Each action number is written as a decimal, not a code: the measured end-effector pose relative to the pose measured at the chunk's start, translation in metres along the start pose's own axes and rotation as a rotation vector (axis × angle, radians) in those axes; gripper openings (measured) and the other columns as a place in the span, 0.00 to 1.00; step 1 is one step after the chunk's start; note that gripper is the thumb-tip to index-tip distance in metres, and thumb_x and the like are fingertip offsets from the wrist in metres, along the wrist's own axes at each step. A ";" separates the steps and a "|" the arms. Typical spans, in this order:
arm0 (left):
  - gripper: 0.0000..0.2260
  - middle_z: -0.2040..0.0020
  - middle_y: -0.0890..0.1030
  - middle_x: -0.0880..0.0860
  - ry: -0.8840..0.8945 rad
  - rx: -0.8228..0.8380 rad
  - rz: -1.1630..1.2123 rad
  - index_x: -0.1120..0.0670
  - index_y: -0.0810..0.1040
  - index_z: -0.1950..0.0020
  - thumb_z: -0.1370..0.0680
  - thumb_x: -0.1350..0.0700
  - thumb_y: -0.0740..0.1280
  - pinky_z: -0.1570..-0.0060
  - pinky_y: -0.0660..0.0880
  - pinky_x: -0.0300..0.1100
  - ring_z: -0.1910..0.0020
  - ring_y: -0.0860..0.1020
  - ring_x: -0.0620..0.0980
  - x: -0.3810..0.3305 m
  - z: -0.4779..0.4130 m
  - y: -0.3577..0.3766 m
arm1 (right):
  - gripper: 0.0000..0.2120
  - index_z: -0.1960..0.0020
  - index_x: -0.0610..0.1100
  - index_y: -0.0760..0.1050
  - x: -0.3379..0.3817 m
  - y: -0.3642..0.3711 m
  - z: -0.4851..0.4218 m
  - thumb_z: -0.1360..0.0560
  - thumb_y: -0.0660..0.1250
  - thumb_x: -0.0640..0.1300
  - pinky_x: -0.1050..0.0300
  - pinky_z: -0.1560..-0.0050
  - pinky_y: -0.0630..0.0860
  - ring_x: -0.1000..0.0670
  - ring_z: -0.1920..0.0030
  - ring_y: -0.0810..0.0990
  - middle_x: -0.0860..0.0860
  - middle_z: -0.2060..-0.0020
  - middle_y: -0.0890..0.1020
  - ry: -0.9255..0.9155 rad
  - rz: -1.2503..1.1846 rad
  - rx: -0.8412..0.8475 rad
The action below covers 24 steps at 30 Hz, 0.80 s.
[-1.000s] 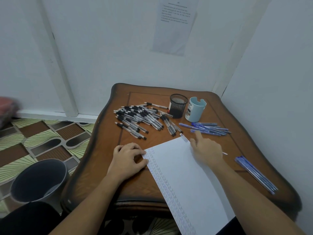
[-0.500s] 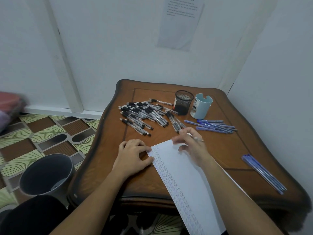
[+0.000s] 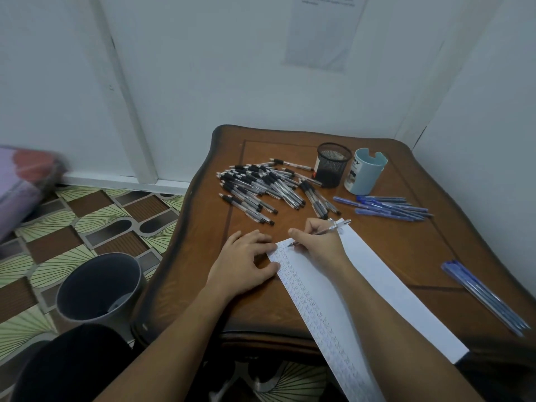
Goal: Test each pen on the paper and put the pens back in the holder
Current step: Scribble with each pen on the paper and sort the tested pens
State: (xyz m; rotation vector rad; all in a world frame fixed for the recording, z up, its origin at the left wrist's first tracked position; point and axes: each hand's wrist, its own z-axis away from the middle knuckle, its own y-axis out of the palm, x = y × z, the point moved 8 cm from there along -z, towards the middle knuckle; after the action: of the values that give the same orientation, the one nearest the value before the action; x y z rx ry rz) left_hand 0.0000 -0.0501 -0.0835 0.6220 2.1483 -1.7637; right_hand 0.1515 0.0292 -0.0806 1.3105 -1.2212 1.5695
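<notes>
A glossy brown wooden table [image 3: 406, 250] with scalloped edges carries a long white paper [image 3: 377, 288] strip, running from its middle over the near edge, with rows of small blue marks down the strip's left side. The right hand [image 3: 319, 245] pinches a clear-barrelled pen [image 3: 338, 224], tip on the paper's far left corner. The left hand [image 3: 243, 265] lies flat, fingers spread, thumb against the paper's edge. A black mesh holder [image 3: 332, 165] stands near the far edge.
</notes>
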 end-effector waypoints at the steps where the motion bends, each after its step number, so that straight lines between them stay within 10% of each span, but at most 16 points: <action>1: 0.20 0.31 0.71 0.40 -0.001 0.009 0.000 0.43 0.76 0.34 0.24 0.40 0.65 0.26 0.48 0.46 0.28 0.61 0.40 0.000 -0.001 0.001 | 0.18 0.70 0.42 0.68 -0.001 0.000 0.000 0.27 0.73 0.35 0.55 0.62 0.78 0.46 0.67 0.75 0.42 0.71 0.71 -0.006 0.001 -0.017; 24: 0.20 0.35 0.74 0.42 0.014 -0.020 0.034 0.45 0.79 0.37 0.27 0.39 0.67 0.29 0.55 0.47 0.33 0.67 0.40 0.000 -0.003 -0.002 | 0.17 0.71 0.41 0.65 -0.012 0.002 -0.004 0.28 0.67 0.31 0.55 0.65 0.72 0.50 0.70 0.73 0.47 0.74 0.65 -0.064 0.026 0.008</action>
State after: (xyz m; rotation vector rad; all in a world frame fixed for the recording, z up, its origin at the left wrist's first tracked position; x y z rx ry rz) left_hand -0.0010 -0.0475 -0.0807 0.6640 2.1485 -1.7231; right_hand 0.1513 0.0331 -0.0930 1.3642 -1.2771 1.5629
